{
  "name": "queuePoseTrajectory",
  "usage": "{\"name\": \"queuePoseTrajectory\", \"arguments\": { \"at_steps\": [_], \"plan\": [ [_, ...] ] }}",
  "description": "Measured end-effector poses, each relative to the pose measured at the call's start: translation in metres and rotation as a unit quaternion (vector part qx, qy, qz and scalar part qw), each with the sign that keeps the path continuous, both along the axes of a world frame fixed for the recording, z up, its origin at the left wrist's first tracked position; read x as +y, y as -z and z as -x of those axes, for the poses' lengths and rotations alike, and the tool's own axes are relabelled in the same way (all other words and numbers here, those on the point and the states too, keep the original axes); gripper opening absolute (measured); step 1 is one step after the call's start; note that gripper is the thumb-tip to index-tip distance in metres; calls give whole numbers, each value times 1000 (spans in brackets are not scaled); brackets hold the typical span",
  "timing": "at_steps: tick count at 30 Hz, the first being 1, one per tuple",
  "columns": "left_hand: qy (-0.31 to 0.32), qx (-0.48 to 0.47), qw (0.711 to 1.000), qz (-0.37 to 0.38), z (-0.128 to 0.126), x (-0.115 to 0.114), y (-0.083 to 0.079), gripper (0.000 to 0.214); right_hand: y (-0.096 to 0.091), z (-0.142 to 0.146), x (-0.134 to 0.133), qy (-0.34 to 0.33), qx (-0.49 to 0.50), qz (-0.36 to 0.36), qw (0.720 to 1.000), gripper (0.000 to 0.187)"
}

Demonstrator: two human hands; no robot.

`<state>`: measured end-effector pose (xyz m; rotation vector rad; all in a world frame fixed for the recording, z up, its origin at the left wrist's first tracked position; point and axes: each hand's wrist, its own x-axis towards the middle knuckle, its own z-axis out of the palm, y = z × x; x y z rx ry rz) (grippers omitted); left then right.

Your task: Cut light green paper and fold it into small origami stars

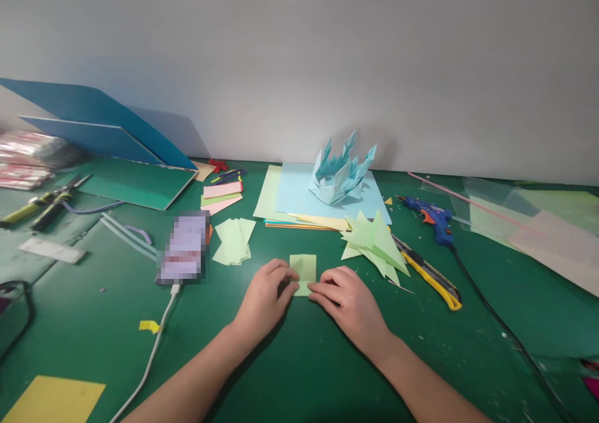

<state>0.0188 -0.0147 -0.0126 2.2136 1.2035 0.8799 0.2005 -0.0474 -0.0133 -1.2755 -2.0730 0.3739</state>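
A small light green paper piece (303, 268) lies on the green table (299, 360) in front of me. My left hand (266, 299) has its fingers curled onto the paper's lower left edge. My right hand (347, 301) pinches its lower right edge, fingers pressed together. Both hands press the paper against the table. A pile of folded green triangles (374, 242) lies just right of it, and a stack of cut green strips (234, 241) just left.
A light blue paper crown (341, 172) stands on coloured sheets (290, 198) at the back. A yellow utility knife (433, 278) and blue glue gun (433, 218) with cord lie right. A phone (183, 248) with white cable, pliers (44, 203) and blue boards (93, 126) are left.
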Motion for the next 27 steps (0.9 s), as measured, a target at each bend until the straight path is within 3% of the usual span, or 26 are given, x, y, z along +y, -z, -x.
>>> {"name": "queuePoseTrajectory", "arguments": {
  "at_steps": [9,27],
  "plan": [
    [1,-2,1000,6,0,0,-3,9,-2,5,-3,-71,-70,-33,994,32],
    [1,-9,998,69,-1,3,-6,16,-1,2,-2,-78,-81,-36,993,25]
  ]
}}
